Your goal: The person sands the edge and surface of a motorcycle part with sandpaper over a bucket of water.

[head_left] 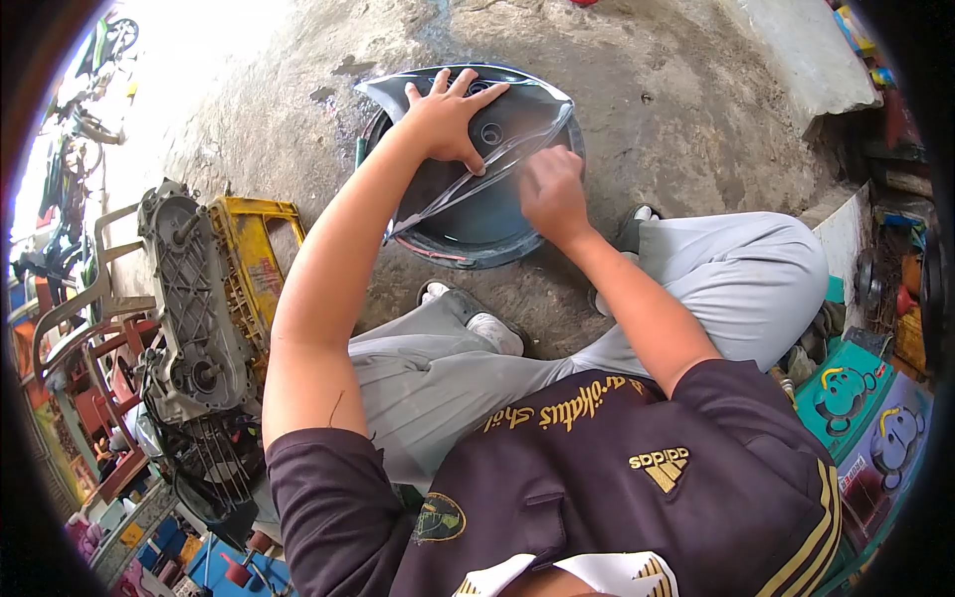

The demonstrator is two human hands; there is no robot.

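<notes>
A dark, glossy, curved panel with pale edges [542,111], like a motorcycle body panel, lies across a round black basin [463,262]. Water seems to stand in the basin, though the panel covers much of it. My left hand [445,117] lies on the panel with fingers spread, its thumb by the near edge. Close to that edge, over the right side of the basin, is my right hand [553,189]. Its fingers are curled in and smeared by motion; whatever they hold, if anything, is hidden.
A metal engine casing [199,298] stands on the left beside a yellow crate [254,249]. Green and purple boxes [846,393] sit at the right. A concrete slab edge [831,90] rises at the upper right. My shoes [494,334] are just short of the basin.
</notes>
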